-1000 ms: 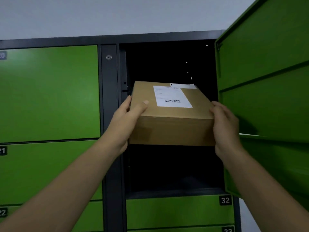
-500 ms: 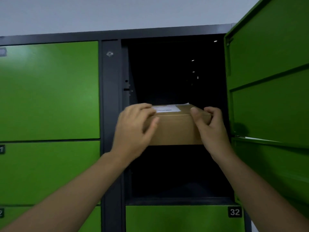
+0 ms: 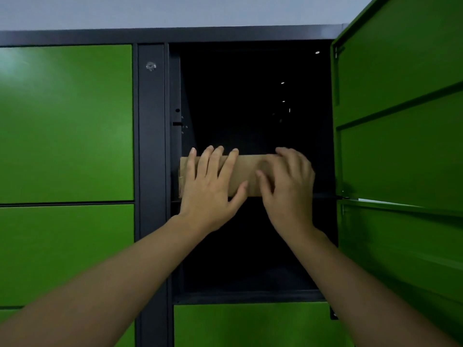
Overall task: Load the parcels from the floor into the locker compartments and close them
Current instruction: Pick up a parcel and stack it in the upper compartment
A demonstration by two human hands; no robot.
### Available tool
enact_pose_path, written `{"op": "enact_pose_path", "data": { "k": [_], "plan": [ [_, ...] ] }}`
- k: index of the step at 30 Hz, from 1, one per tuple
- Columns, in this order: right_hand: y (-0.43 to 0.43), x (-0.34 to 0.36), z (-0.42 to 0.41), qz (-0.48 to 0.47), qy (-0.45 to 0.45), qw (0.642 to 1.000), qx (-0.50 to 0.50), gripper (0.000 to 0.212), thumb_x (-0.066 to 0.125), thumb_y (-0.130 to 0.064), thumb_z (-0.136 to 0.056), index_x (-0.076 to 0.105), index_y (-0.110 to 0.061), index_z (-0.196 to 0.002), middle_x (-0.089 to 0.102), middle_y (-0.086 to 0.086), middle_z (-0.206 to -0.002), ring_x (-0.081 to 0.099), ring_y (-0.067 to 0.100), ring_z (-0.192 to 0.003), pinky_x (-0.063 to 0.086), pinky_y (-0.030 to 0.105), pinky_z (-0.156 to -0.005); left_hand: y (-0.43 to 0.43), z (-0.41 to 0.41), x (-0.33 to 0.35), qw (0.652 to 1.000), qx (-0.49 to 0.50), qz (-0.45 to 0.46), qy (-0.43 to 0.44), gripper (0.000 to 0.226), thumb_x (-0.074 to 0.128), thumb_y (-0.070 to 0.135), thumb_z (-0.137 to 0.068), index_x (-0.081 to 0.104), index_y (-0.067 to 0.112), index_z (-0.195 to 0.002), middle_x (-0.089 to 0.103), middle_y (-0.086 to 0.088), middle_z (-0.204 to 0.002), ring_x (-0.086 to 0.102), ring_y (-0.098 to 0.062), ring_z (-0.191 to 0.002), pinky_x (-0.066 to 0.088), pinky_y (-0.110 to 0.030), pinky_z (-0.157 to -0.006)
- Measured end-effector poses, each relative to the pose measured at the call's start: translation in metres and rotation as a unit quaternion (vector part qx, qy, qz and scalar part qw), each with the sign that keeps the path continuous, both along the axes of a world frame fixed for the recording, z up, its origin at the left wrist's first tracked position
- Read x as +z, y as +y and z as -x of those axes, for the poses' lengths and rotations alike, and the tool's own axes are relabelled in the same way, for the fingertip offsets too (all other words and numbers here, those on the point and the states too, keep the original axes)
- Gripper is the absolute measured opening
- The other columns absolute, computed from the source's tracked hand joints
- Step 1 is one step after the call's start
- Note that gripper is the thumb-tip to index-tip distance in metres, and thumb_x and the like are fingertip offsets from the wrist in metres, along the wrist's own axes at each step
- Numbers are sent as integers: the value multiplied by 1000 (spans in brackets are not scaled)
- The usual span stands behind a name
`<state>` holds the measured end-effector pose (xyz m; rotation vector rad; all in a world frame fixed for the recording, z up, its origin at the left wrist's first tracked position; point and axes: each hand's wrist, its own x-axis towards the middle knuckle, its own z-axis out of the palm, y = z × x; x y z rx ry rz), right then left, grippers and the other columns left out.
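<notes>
Neither grip closed on anything: the left hand (image 3: 210, 189) lay flat, fingers spread and straight, against the front face of the box (image 3: 246, 169). The right hand (image 3: 288, 186) pressed the same face just beside it, fingers loosely bent. Both forearms reached up from 7 and 5 o'clock, while the box sat on the shelf (image 3: 323, 195) inside the open compartment (image 3: 250, 96), with its door (image 3: 400, 121) swung out at 3 o'clock.
</notes>
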<state>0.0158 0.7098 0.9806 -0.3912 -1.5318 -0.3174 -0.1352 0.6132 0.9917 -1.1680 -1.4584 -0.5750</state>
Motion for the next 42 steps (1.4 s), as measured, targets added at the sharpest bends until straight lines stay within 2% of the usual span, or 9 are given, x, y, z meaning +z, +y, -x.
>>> {"op": "enact_pose_path", "data": {
  "k": [2, 6, 11, 16, 21, 29, 33, 38, 42],
  "plan": [
    [9, -5, 6, -2, -90, 996, -25, 29, 55, -20, -101, 63, -11, -128, 48, 14, -150, 37, 33, -145, 37, 50, -116, 9, 9, 1, 999, 28, 26, -20, 72, 33, 56, -103, 27, 17, -164, 36, -22, -162, 29, -37, -153, 13, -59, -126],
    [17, 14, 10, 165, -229, 959, 34, 40, 37, -33, -109, 56, -20, -141, 18, 11, -170, 9, 28, -158, 30, 49, -122, 26, 19, 9, 982, 71, 137, -109, 77, 18, 65, -103, -1, 27, -167, 7, -19, -172, 4, -35, -159, 7, -59, -127],
    [37, 44, 20, 236, -394, 888, 18, 45, 36, -37, -108, 41, -37, -152, -3, 7, -173, -9, 32, -158, 15, 57, -125, 39, 17, 52, 909, 99, 308, -262, 83, 13, 76, -97, -15, 34, -164, -16, -11, -173, -16, -32, -159, -2, -60, -126],
    [60, 61, 27, 204, -416, 885, -35, 55, 39, -33, -104, 29, -35, -159, 23, 4, -163, 19, 32, -148, 35, 51, -115, 58, 18, 73, 873, 141, 363, -293, 83, 15, 74, -99, -15, 31, -163, -16, -12, -173, -15, -34, -159, -4, -54, -126],
    [93, 94, 35, 234, -491, 837, -56, 57, 39, -25, -101, 34, -33, -157, 28, 1, -165, 27, 31, -149, 31, 50, -120, 75, 28, 83, 860, 155, 378, -307, 93, 12, 86, -91, -8, 33, -165, -10, -11, -174, -8, -34, -160, -1, -57, -128],
    [149, 107, 61, 256, -631, 718, -143, 61, 36, -29, -109, 10, -35, -164, -26, 4, -169, -13, 32, -158, -2, 47, -128, 104, 60, 90, 833, 160, 432, -306, 97, 5, 91, -84, -15, 38, -162, -20, -4, -172, -15, -27, -160, -6, -54, -128],
    [168, 104, 71, 261, -624, 724, -134, 63, 35, -33, -110, 4, -30, -165, -27, 3, -168, -18, 30, -157, -3, 46, -128, 120, 69, 94, 822, 185, 445, -303, 93, 7, 88, -88, -17, 36, -162, -24, -5, -171, -16, -28, -159, -6, -55, -126],
    [206, 94, 89, 267, -638, 706, -152, 61, 36, -28, -107, 13, -51, -159, -35, -4, -165, -20, 27, -157, -2, 51, -128, 149, 78, 87, 829, 259, 436, -237, 89, 13, 81, -95, -22, 33, -162, -26, -11, -170, -11, -32, -160, 3, -55, -126],
    [209, 100, 87, 267, -636, 711, -137, 54, 29, -31, -111, 15, -41, -162, -30, 2, -167, -19, 29, -157, -5, 47, -128, 157, 80, 94, 826, 279, 435, -227, 87, 15, 77, -98, -17, 28, -163, -19, -13, -172, -4, -35, -160, 9, -54, -128]
  ]
}}
